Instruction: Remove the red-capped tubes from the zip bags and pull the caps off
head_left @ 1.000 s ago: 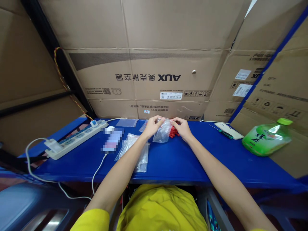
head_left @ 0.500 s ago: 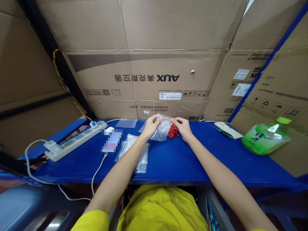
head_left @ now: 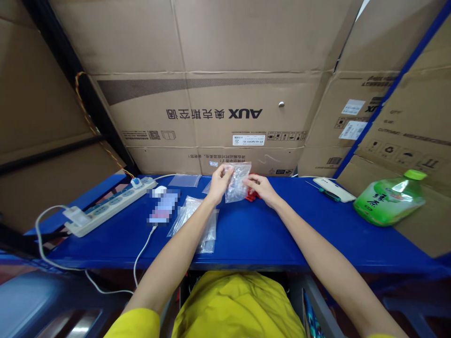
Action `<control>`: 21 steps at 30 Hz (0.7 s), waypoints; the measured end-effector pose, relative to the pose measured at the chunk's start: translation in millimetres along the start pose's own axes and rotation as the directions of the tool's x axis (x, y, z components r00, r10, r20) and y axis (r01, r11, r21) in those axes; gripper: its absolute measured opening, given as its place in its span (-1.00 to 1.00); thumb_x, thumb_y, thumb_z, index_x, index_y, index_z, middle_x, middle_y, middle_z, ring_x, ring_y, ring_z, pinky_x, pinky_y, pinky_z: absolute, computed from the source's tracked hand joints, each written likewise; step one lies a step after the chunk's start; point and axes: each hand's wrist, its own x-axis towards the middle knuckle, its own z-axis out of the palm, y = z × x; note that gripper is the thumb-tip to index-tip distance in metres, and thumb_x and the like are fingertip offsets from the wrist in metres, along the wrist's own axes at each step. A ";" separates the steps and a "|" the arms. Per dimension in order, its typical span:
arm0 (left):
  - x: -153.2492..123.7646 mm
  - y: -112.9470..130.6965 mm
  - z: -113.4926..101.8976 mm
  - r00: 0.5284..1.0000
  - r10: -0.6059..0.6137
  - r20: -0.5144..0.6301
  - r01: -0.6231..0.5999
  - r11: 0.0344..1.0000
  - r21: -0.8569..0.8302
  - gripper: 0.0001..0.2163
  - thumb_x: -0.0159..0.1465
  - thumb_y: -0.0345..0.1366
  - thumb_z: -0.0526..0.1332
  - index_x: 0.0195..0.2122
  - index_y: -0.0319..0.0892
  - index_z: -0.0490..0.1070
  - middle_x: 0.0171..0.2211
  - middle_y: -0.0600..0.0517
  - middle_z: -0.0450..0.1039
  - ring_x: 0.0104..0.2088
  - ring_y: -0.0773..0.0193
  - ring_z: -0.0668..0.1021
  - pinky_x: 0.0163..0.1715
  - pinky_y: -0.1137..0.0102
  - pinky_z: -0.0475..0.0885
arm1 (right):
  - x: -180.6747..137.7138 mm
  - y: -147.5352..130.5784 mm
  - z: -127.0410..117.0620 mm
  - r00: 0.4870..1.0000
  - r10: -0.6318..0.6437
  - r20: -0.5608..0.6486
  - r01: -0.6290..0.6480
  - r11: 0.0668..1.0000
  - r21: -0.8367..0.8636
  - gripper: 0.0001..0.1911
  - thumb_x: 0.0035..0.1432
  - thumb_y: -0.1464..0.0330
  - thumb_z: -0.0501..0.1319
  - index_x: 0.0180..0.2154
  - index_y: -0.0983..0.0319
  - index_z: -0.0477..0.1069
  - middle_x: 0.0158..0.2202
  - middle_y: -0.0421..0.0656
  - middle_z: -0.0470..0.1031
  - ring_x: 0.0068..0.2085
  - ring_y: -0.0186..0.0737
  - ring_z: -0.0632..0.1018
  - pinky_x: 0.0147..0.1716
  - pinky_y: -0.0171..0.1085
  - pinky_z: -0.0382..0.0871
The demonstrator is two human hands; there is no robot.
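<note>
My left hand (head_left: pixel 219 180) pinches the top edge of a small clear plastic bag (head_left: pixel 237 182) and holds it upright above the blue table (head_left: pixel 268 234). Just right of the bag, my right hand (head_left: pixel 260 186) lies over a little heap of small red parts (head_left: pixel 251 195) with its fingers curled onto them. What the fingers hold is hidden. A loose pile of further clear bags (head_left: pixel 197 218) lies on the table under my left forearm.
A white power strip (head_left: pixel 109 205) with cables lies at the left. A blurred phone (head_left: pixel 163 205) and a flat clear bag (head_left: pixel 184 180) sit nearby. At the right are a white device (head_left: pixel 334 189) and a green bottle (head_left: pixel 389 199) on its side. Cardboard boxes (head_left: pixel 214 117) wall the back.
The right hand let go of the bag and dropped onto the red parts. The left hand lifted the bag higher and turned it upright.
</note>
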 end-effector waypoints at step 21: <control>7.7 19.4 -29.7 0.962 -0.113 0.247 0.066 0.980 0.188 -0.62 0.14 0.02 0.42 -0.25 -0.23 0.61 -0.30 -0.04 0.61 -0.29 0.25 0.55 -0.26 0.39 0.41 | -7.8 -6.0 4.0 0.974 -0.037 0.225 0.054 0.996 -0.074 -0.53 0.03 0.06 0.44 -0.51 0.17 0.25 -0.66 -0.31 0.38 -0.67 -0.39 0.33 -0.64 -0.37 0.17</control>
